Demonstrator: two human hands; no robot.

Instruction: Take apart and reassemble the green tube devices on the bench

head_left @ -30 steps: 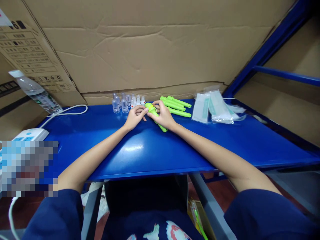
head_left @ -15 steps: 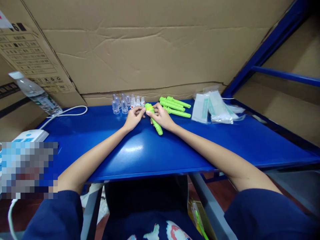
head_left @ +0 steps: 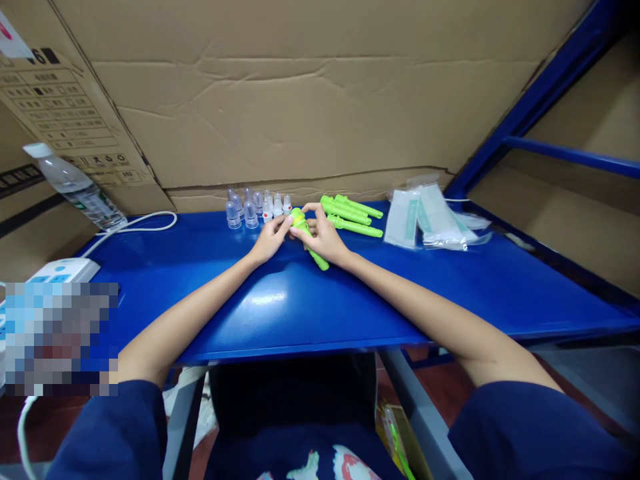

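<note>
Now, from where I stand, the right hand [head_left: 326, 240] holds a green tube [head_left: 319, 259] between its thumb and bent fingers, over the far middle of the blue table [head_left: 270, 307]. The left hand [head_left: 270, 240] brings its fingertips together at the tube's far end, by the yellow band [head_left: 299, 219]; whether they really grip, I cannot tell. To work well, I think, the right should hold firmly, the left press gently, and both avoid the clear containers [head_left: 250, 215] standing far left.
</note>
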